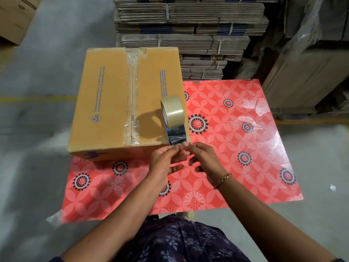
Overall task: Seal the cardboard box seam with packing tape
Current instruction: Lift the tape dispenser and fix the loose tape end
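A closed cardboard box (124,103) sits at the far left corner of a red floral-covered table (236,148), its taped centre seam (133,95) running lengthwise away from the person. A roll of clear packing tape (172,110) stands on edge at the box's near right corner. Its loose strip (177,138) stretches toward the table's near edge, where the left hand (164,161) and right hand (205,159) appear to pinch its end between thumbs and forefingers, other fingers loosely spread.

My left hand (162,159) and right hand (204,157) pinch the clear strip end from the beige tape roll (172,111) standing on the taped brown cardboard box (113,99), frame centre.
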